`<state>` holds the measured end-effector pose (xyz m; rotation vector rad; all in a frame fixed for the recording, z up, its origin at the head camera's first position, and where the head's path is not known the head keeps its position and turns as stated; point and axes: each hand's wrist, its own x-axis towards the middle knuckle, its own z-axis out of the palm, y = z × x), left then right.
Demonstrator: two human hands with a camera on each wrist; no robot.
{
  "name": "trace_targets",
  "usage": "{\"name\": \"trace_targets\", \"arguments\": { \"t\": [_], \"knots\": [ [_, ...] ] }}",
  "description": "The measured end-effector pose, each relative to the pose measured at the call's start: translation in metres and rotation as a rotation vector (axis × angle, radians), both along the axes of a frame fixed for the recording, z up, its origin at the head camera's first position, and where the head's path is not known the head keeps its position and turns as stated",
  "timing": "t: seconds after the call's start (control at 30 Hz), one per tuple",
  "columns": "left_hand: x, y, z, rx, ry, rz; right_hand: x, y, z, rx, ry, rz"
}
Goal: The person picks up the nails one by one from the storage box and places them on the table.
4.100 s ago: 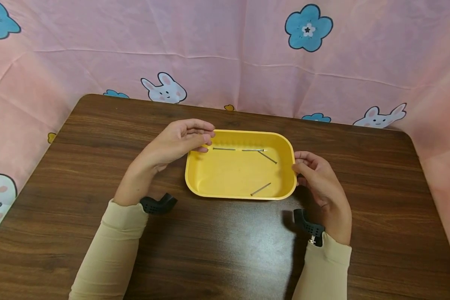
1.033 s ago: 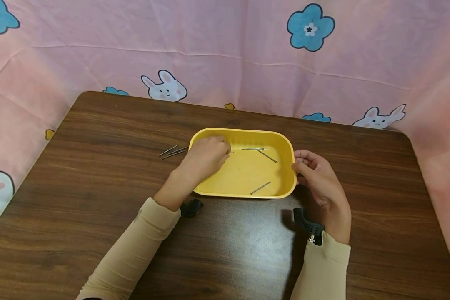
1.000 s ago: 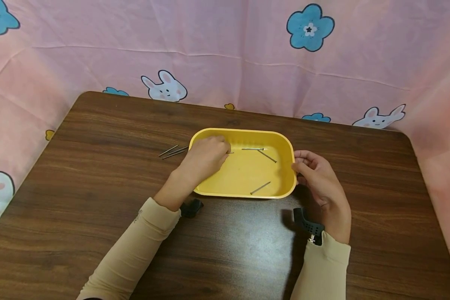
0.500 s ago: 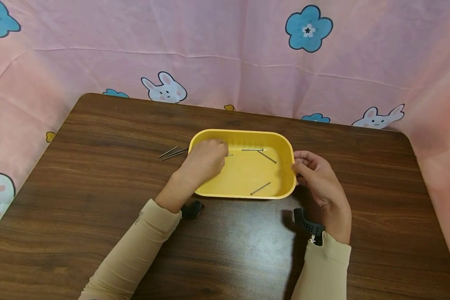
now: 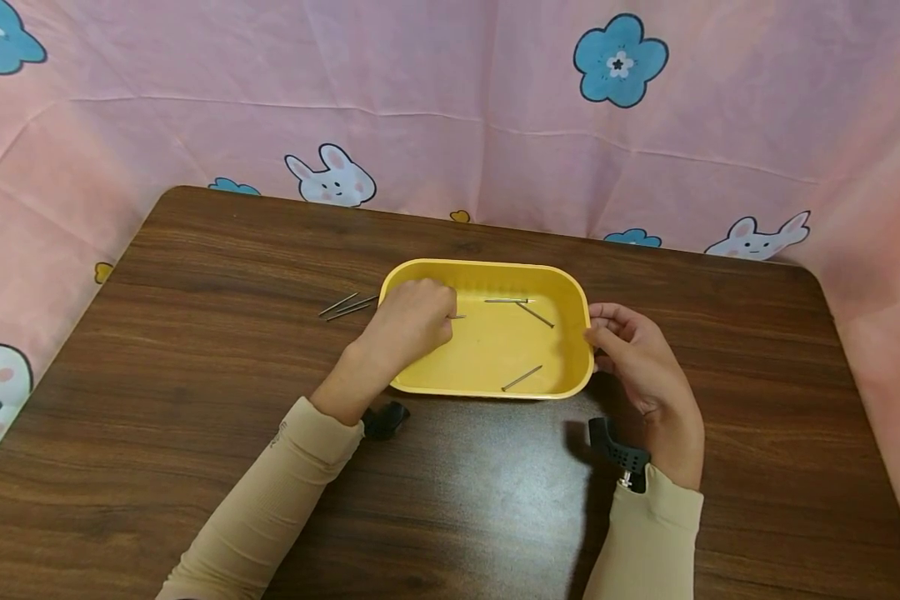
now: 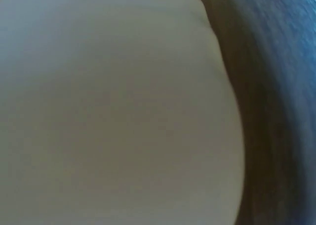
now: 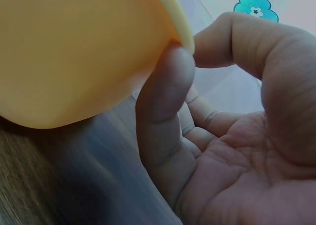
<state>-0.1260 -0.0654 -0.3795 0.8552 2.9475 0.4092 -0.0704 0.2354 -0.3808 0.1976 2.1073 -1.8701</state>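
Observation:
A shallow yellow tray (image 5: pixel 480 354) sits mid-table in the head view. My left hand (image 5: pixel 412 325) reaches inside its left end, fingers curled. The tip of a nail (image 5: pixel 457 317) sticks out from under those fingers, which hide the rest of it. At the opposite end, my right hand (image 5: pixel 637 350) pinches the tray's wall; the right wrist view shows a finger (image 7: pixel 168 81) pressed against the yellow rim (image 7: pixel 180 17). Loose nails lie in the tray: two near the far wall (image 5: pixel 506 301) (image 5: pixel 536 315), one by the near wall (image 5: pixel 522 378). The left wrist view shows only sleeve (image 6: pixel 118 106).
Several nails (image 5: pixel 348 307) lie on the brown wooden table (image 5: pixel 217 350), just left of the tray. A pink cloth curtain (image 5: pixel 450 67) hangs behind the table's far edge. Black wrist mounts (image 5: pixel 617 446) stick out below both hands.
Four seconds ago my left hand hovered with spread fingers above the tray's left end. It then moved inside over the nail, and has since shifted slightly nearer with it. My right hand stays put.

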Motion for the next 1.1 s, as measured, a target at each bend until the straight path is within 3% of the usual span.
{"name": "trace_targets", "arguments": {
  "t": [0.57,1.1],
  "knots": [
    [0.001,-0.004,0.001,0.065,-0.063,0.009,0.001,-0.001,0.000,0.014,-0.001,0.010],
    [0.003,-0.010,0.015,0.085,-0.107,-0.003,0.001,0.000,-0.001,-0.015,0.008,0.006]
  ]
}}
